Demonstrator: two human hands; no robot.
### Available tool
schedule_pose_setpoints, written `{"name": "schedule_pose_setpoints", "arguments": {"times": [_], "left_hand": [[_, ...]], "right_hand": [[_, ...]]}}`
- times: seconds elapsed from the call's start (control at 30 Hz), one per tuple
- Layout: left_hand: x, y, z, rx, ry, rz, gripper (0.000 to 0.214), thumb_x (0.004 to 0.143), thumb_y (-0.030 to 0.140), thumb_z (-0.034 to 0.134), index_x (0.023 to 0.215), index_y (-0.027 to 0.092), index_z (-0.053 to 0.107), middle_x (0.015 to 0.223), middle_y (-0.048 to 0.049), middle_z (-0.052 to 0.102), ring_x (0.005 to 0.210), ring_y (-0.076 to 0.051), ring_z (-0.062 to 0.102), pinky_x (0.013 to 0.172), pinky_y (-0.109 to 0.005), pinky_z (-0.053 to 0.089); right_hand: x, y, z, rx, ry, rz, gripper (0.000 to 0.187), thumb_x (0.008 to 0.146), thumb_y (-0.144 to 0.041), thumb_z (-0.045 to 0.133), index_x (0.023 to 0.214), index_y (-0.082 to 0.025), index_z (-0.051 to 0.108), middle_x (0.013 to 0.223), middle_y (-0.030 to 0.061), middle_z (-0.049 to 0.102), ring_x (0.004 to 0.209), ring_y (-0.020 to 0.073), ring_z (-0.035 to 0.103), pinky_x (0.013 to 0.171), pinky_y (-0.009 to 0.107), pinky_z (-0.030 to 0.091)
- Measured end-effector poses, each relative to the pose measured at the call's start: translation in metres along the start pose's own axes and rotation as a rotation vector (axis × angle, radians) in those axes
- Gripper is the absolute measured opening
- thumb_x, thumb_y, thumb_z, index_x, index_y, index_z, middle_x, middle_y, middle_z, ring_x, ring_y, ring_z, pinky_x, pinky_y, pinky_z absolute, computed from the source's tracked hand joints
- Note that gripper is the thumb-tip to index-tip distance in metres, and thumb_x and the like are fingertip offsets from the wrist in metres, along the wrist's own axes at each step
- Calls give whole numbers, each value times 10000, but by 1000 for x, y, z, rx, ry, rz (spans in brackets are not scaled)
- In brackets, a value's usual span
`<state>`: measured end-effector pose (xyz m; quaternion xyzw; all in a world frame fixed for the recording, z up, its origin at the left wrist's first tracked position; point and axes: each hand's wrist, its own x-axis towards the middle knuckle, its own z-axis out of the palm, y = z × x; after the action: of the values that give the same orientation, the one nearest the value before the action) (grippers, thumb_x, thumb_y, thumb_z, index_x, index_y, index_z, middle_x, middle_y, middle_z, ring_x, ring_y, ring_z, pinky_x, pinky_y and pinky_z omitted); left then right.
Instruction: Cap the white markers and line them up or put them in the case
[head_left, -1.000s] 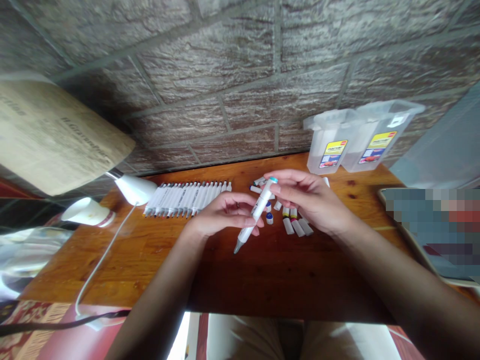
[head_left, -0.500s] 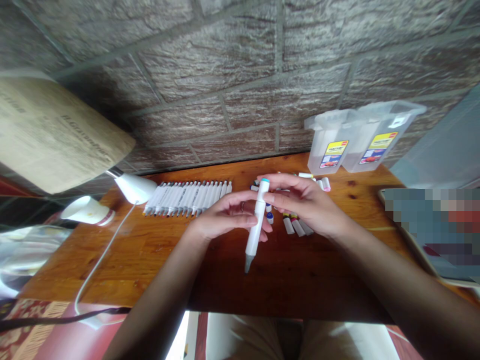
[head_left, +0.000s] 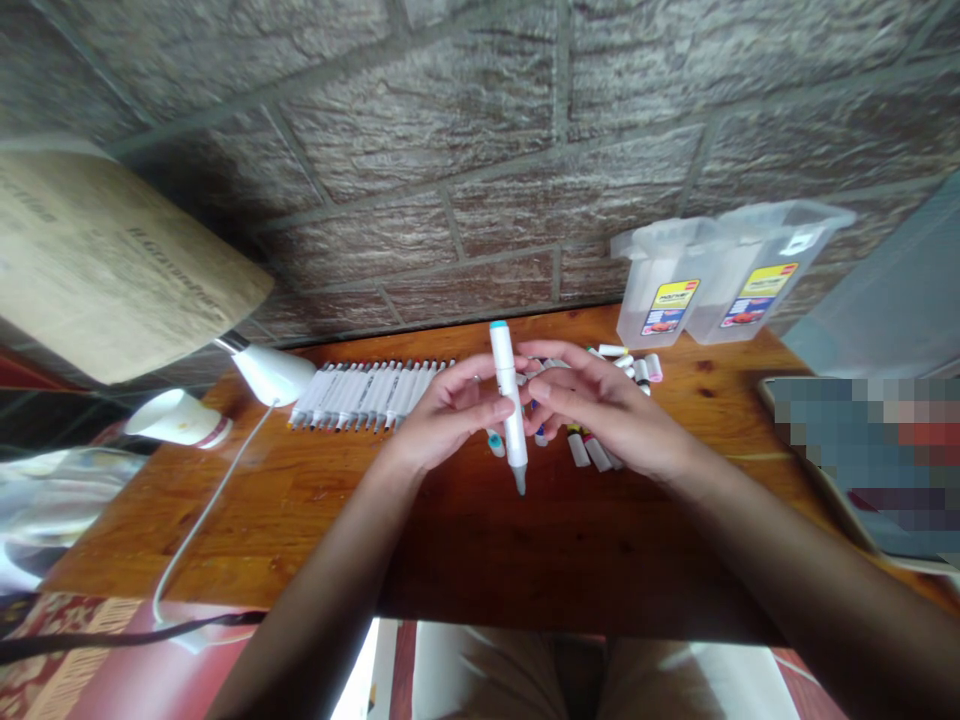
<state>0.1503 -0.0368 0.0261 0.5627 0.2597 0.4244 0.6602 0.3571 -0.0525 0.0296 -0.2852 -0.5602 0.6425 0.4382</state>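
Observation:
In my left hand [head_left: 442, 420] is a white marker [head_left: 507, 385], pinched between thumb and fingers. It stands nearly upright above the table, with a light blue end on top and a grey tapered end pointing down. Close on its right is my right hand [head_left: 600, 405], its fingers curved and apart at the marker's side; nothing shows held in them, and whether they touch the marker I cannot tell. A teal-ended cap [head_left: 496, 443] shows just below my left fingers. Several loose white caps [head_left: 589, 450] lie beyond and under my right hand, which partly hides them.
A row of white markers [head_left: 360, 395] lies at the back left, near a white lamp base [head_left: 274, 375] and a paper cup [head_left: 180, 418]. Two clear plastic containers [head_left: 727, 290] stand at the back right. A tablet-like panel [head_left: 862, 480] lies on the right. A stone wall [head_left: 465, 180] rises behind.
The marker has moved up and tilted the other way, its top now leaning left. My right fingers have come off its upper end. The teal-ended cap has come into view.

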Motion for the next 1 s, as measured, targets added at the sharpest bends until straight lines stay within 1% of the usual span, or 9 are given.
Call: {"name": "schedule_pose_setpoints", "arguments": {"times": [0.1, 0.17, 0.3, 0.4, 0.57, 0.63, 0.77, 0.9, 1.0], "left_hand": [[-2, 1, 0, 74, -5, 1, 393, 765, 291, 847, 1148, 247, 766, 1296, -104, 714, 879, -204, 744, 729, -288, 617], [-3, 1, 0, 91, -18, -1, 412, 760, 305, 853, 1158, 244, 767, 1262, -109, 730, 869, -212, 750, 737, -305, 622], [-3, -1, 0, 80, -74, -50, 502, 731, 363, 875, 1197, 234, 741, 1215, -126, 746, 766, -223, 762, 636, -313, 622], [-2, -5, 1, 83, -62, -57, 524, 670, 412, 910, 1125, 202, 755, 1209, -134, 746, 755, -229, 761, 565, -277, 591], [0, -8, 0, 39, 13, -23, 485, 678, 516, 884, 972, 147, 773, 710, -52, 747, 539, -160, 686, 504, -249, 557], [1, -7, -1, 6, 30, -5, 467, 736, 550, 833, 931, 129, 779, 629, -46, 716, 519, -146, 670, 485, -224, 540], [3, -3, 0, -55, 143, 59, 396, 805, 532, 782, 879, 143, 794, 850, -87, 787, 512, -94, 642, 471, -193, 516], [6, 0, 1, -63, 262, 60, 418, 786, 555, 785, 838, 140, 782, 927, -100, 797, 487, -76, 608, 434, -187, 480], [7, 0, 2, -61, 327, 44, 426, 772, 558, 792, 803, 134, 764, 853, -84, 790, 478, -76, 594, 439, -190, 475]], "right_hand": [[-1, 3, 0, 13, -68, -3, 804, 868, -349, 777, 1543, -287, 343, 912, -4, 733, 776, 158, 739, 698, 283, 581], [-2, 3, 0, 7, -108, -20, 840, 887, -346, 755, 1581, -302, 284, 933, 2, 738, 799, 157, 738, 693, 277, 572], [-3, -1, 5, -12, -115, -35, 666, 884, -312, 755, 1484, -258, 472, 902, -2, 722, 745, 120, 688, 594, 223, 503], [-4, -4, 10, 10, -89, -28, 487, 862, -277, 773, 1324, -231, 625, 843, -26, 694, 639, 74, 600, 561, 205, 461], [-1, -1, 8, 115, -54, 18, 373, 820, -342, 812, 1167, -244, 717, 839, -14, 695, 617, 71, 557, 502, 193, 382], [0, -2, 6, 189, 11, 35, 319, 804, -373, 811, 1083, -232, 745, 807, -4, 682, 646, 94, 574, 534, 209, 415], [3, -11, 2, 363, 130, 72, 240, 793, -328, 748, 1010, -226, 738, 796, 8, 658, 708, 144, 584, 642, 282, 493], [4, -18, 0, 513, 142, 92, 146, 764, -243, 639, 905, -233, 676, 714, -11, 541, 570, 128, 404, 536, 283, 366], [2, -20, -2, 586, 103, 99, 136, 801, -349, 613, 850, -224, 636, 641, -24, 414, 552, 131, 312, 535, 281, 292]]}}
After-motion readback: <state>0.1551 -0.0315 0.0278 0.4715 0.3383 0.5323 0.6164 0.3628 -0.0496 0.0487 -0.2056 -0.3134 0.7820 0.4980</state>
